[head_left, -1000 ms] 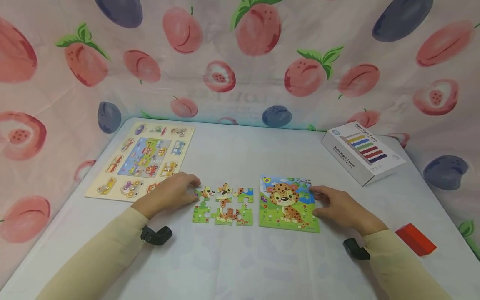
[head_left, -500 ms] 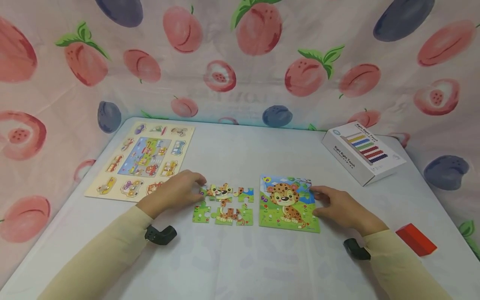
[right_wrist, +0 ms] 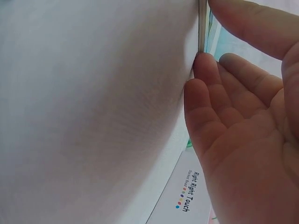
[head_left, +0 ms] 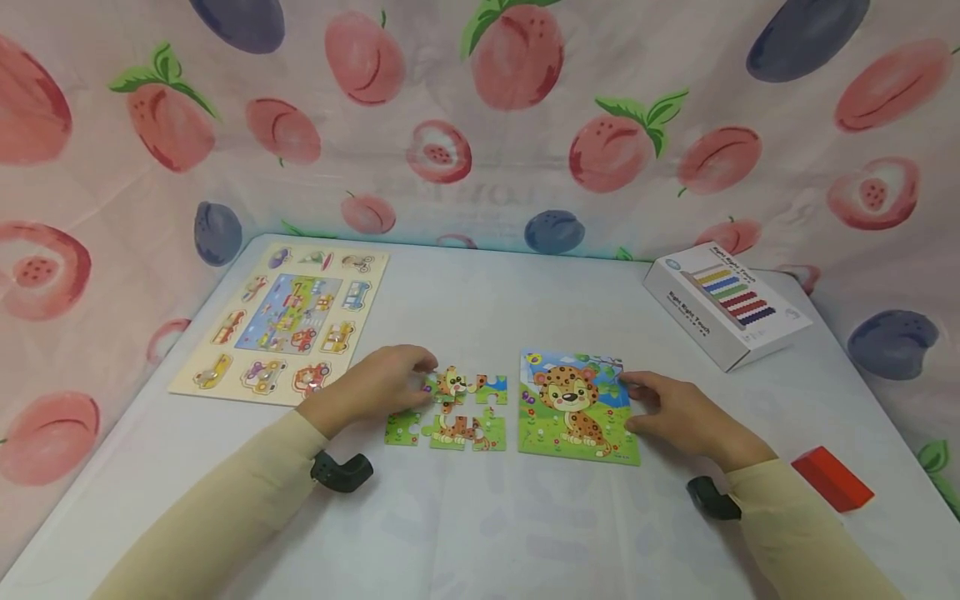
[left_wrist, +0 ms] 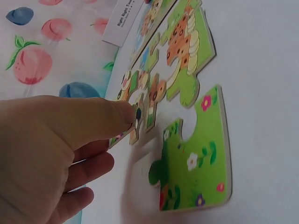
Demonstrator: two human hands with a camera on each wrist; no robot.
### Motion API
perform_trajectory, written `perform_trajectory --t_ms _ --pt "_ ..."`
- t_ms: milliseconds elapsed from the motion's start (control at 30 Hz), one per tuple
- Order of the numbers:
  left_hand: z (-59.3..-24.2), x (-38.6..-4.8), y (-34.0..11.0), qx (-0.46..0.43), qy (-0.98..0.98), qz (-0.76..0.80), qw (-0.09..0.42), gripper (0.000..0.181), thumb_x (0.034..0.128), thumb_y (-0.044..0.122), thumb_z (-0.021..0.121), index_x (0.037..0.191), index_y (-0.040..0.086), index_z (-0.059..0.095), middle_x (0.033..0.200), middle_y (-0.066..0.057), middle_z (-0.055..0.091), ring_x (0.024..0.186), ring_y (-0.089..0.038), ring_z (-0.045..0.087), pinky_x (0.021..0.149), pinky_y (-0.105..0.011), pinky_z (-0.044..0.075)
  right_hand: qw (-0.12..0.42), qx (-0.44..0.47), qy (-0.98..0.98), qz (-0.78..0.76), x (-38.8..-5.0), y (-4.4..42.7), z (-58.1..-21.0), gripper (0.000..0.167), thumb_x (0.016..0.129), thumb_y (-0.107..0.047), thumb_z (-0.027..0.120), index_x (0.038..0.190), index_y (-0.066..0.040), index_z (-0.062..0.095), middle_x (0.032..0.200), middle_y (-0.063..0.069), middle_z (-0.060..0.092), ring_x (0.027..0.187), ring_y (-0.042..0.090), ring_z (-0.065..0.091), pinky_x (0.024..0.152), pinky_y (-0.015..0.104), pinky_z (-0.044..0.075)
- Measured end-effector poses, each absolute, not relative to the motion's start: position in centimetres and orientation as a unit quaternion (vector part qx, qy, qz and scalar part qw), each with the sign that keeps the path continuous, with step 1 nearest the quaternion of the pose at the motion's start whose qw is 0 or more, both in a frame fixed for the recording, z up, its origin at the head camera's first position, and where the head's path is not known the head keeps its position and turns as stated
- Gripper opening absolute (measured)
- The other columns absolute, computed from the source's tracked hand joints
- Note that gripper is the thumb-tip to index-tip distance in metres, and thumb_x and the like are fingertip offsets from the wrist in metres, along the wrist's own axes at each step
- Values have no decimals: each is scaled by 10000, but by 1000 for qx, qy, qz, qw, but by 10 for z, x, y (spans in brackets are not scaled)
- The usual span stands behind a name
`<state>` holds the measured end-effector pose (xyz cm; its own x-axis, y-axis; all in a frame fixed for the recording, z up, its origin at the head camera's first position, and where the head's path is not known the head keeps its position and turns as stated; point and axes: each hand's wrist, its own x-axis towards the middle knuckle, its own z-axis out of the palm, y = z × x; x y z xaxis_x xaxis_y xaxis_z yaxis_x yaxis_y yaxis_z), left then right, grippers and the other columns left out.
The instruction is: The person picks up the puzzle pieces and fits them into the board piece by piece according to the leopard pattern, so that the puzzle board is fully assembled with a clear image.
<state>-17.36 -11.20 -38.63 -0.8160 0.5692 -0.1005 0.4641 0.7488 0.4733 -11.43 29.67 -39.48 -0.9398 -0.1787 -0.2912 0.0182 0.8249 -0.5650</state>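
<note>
Several leopard jigsaw pieces lie on the white table, among them a leopard-head piece [head_left: 451, 382] and a green flowered corner piece [left_wrist: 198, 161]. My left hand [head_left: 378, 379] pinches a puzzle piece [left_wrist: 120, 136] between thumb and fingers, beside the head piece; the thumb hides most of it. To the right of the loose pieces lies a square leopard picture board [head_left: 573, 408]. My right hand [head_left: 678, 412] rests its thumb and fingertips against the board's right edge, fingers loosely bent, as the right wrist view also shows.
A wooden vehicle peg puzzle [head_left: 247, 387] lies at the left. A white "Right Right Touch" box [head_left: 727, 304] sits at the back right, and a red block [head_left: 832, 479] lies beside my right forearm. A fruit-print curtain [head_left: 517, 167] hangs behind the table.
My left hand has moved right, carrying the pinched puzzle piece up against the leopard-head piece and covering more of the left pieces. My right hand and the picture board have stayed put.
</note>
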Motion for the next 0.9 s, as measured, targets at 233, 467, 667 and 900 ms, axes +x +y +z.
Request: perform_trajectory --t_ms 233,467,667,900 --pt "-387 -170 -100 293 922 225 118 419 873 162 765 1236 -1 634 1172 -89 664 1128 -252 613 983 -394 480 170 -41 939 -295 -115 297 -395 712 876 -194 776 1478 -17 441 1426 241 514 1313 432 469 1049 591 378" --pt "-386 -167 -86 302 916 232 123 438 871 167 769 1247 -3 625 1183 -86 656 1122 -234 606 983 -376 476 170 -45 940 -292 -114 296 -394 710 868 -197 781 1470 -15 452 1403 237 532 1295 433 478 1044 598 380" --pt "-389 -164 -75 307 914 238 122 449 870 163 761 1261 5 606 1190 -73 633 1085 -202 595 957 -355 486 168 -48 942 -287 -114 296 -394 711 865 -200 781 1468 -14 454 1391 240 538 1284 436 480 1040 601 381" --pt "-388 -162 -62 314 906 250 138 454 868 169 757 1267 11 607 1190 -64 631 1065 -179 585 943 -339 489 168 -44 943 -284 -115 296 -395 713 864 -198 780 1473 -21 453 1405 239 531 1296 438 471 1046 601 376"
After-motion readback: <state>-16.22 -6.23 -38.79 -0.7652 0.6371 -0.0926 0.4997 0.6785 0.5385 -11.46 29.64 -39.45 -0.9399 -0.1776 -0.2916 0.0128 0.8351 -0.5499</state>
